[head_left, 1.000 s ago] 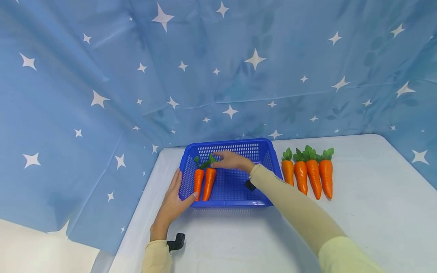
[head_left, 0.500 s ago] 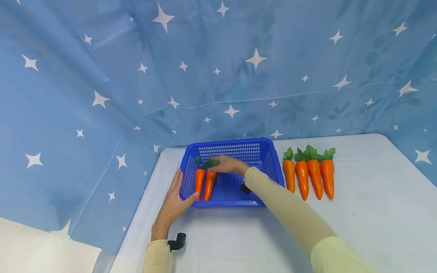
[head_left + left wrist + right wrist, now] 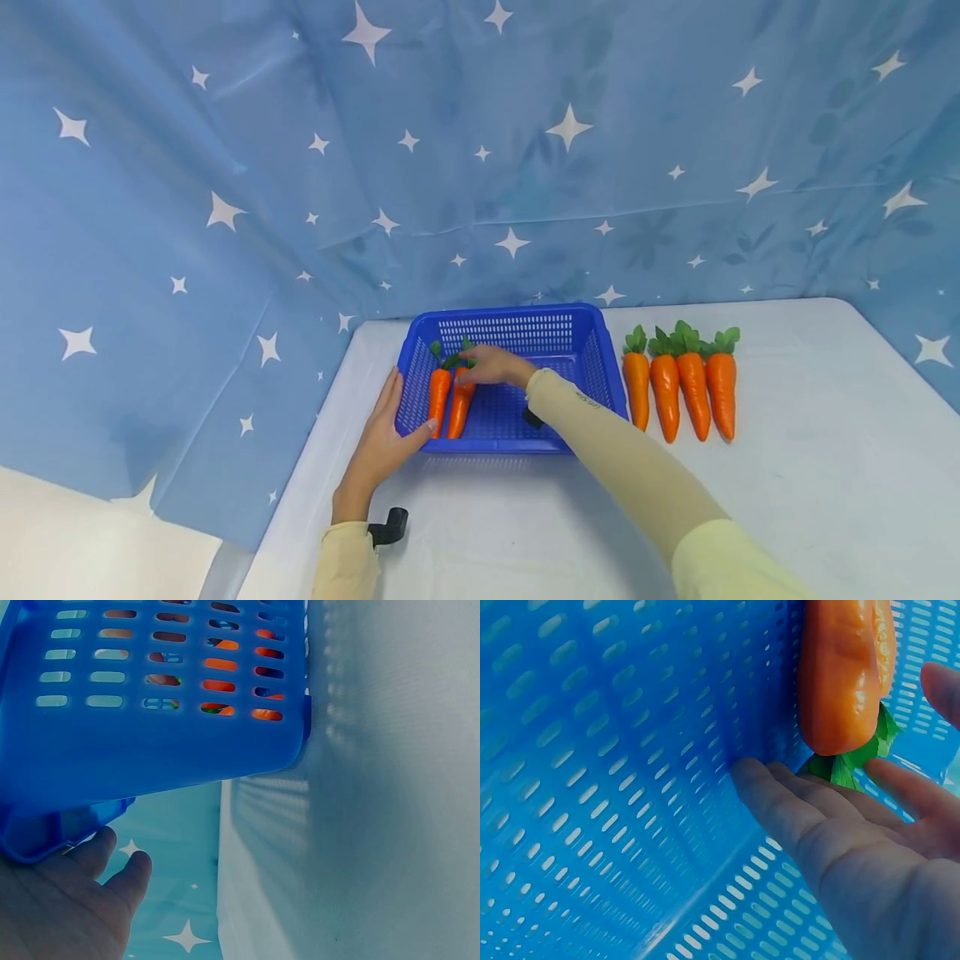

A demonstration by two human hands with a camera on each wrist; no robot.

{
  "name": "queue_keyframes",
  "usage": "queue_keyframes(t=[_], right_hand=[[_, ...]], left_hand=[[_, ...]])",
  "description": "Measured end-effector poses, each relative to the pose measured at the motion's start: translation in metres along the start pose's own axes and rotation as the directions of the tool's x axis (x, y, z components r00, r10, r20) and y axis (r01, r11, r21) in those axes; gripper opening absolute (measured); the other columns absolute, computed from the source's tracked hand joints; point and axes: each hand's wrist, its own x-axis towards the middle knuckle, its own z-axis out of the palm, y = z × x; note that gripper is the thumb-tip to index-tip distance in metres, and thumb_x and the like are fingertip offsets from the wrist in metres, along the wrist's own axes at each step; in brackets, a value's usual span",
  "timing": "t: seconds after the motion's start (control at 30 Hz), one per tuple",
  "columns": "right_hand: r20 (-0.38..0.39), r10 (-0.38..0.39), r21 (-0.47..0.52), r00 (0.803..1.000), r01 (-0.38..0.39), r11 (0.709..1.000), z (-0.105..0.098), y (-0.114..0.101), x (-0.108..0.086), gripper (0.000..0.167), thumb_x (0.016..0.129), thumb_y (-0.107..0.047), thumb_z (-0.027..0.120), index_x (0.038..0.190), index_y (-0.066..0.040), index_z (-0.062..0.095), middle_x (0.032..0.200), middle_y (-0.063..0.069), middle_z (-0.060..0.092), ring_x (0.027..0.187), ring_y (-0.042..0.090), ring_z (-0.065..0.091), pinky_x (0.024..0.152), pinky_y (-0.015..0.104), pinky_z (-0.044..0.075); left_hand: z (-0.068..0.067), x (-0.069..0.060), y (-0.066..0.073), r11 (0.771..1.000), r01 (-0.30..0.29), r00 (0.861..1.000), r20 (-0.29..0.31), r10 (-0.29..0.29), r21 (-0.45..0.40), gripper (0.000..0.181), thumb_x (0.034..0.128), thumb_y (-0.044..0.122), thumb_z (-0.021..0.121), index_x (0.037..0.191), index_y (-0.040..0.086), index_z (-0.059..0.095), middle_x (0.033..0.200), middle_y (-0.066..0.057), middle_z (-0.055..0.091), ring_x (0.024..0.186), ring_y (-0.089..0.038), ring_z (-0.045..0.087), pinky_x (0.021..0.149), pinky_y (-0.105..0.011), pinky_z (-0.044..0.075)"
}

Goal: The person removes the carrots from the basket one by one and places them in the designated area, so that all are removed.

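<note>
Inside the blue basket, two orange carrots lie side by side near the left wall, the left one and the right one, leaves toward the back. My right hand is over the leafy end of the right carrot. In the right wrist view, extended fingers of this hand are around the green leaves, below the carrot; whether they touch is unclear. My left hand rests at the basket's front left corner, fingers straight along the outer wall, thumb by the front rim.
To the right of the basket, several more carrots lie in a row on the white table, leaves toward the back. A blue star-patterned cloth hangs behind and on the left.
My right hand has shifted slightly left and toward the front, from the leaves to the top of the right carrot. My left hand keeps its place on the basket.
</note>
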Motion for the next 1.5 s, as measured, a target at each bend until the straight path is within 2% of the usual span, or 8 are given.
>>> queue_keyframes(t=[0.2,0.47,0.6,0.8,1.0,1.27,1.5], right_hand=[[-0.012,0.034,-0.014,0.999,-0.034,0.999,0.003,-0.002,0.002,0.067,0.098,-0.024,0.075,0.157,0.0,0.052,0.162,0.019,0.049,0.149,0.038,0.045,0.12,0.051,0.039],[-0.068,0.048,-0.158,0.997,-0.058,0.986,0.011,-0.013,0.002,0.06,0.097,-0.024,0.077,0.15,0.0,0.061,0.15,0.017,0.062,0.137,0.033,0.058,0.116,0.046,0.045],[-0.081,0.066,-0.173,0.995,-0.08,0.982,0.014,-0.016,0.004,0.058,0.097,-0.022,0.077,0.149,0.001,0.062,0.146,0.017,0.064,0.131,0.031,0.062,0.114,0.045,0.047],[-0.097,0.088,-0.208,0.991,-0.107,0.972,0.018,-0.019,0.007,0.058,0.097,-0.021,0.078,0.149,0.001,0.062,0.146,0.017,0.064,0.131,0.032,0.062,0.113,0.044,0.048],[-0.114,0.105,-0.209,0.988,-0.127,0.97,0.02,-0.021,0.008,0.057,0.096,-0.02,0.08,0.146,0.001,0.064,0.141,0.017,0.067,0.127,0.031,0.064,0.109,0.042,0.051],[-0.134,0.127,-0.151,0.983,-0.147,0.978,0.021,-0.019,0.009,0.05,0.091,-0.014,0.083,0.136,0.004,0.071,0.124,0.015,0.073,0.101,0.025,0.067,0.094,0.038,0.058],[-0.159,0.14,-0.14,0.977,-0.162,0.977,0.023,-0.019,0.007,0.043,0.088,-0.01,0.083,0.127,0.004,0.075,0.116,0.014,0.075,0.094,0.024,0.066,0.088,0.037,0.058]], left_hand=[[-0.001,0.001,0.002,1.0,-0.002,1.0,0.001,0.002,0.009,0.111,0.0938,0.059,0.071,0.173,0.011,0.01,0.18,-0.005,0.005,0.162,-0.039,0.016,0.121,-0.067,0.022],[-0.003,0.002,0.002,1.0,-0.005,1.0,0.009,0.005,0.006,0.111,0.0934,0.058,0.072,0.173,0.011,0.01,0.18,-0.003,0.005,0.163,-0.037,0.014,0.122,-0.067,0.022],[-0.003,0.002,0.002,1.0,-0.007,1.0,0.006,0.007,0.011,0.111,0.0933,0.058,0.072,0.173,0.011,0.011,0.18,-0.003,0.006,0.163,-0.037,0.015,0.122,-0.067,0.022],[-0.003,0.002,0.001,1.0,0.0,1.0,0.008,0.0,0.014,0.111,0.0929,0.059,0.071,0.173,0.011,0.011,0.18,-0.003,0.006,0.163,-0.038,0.015,0.121,-0.068,0.023],[-0.004,0.002,0.001,1.0,0.002,1.0,0.008,-0.002,0.008,0.111,0.0928,0.058,0.072,0.173,0.012,0.01,0.18,-0.002,0.005,0.163,-0.037,0.015,0.121,-0.068,0.022],[-0.004,0.002,0.0,1.0,-0.001,1.0,0.007,0.001,-0.002,0.112,0.0926,0.058,0.072,0.173,0.011,0.011,0.18,-0.002,0.006,0.163,-0.037,0.015,0.121,-0.068,0.022],[-0.001,0.001,-0.001,1.0,-0.006,1.0,0.006,0.006,-0.011,0.111,0.0927,0.057,0.072,0.173,0.011,0.011,0.18,-0.004,0.006,0.162,-0.038,0.016,0.121,-0.067,0.023]])
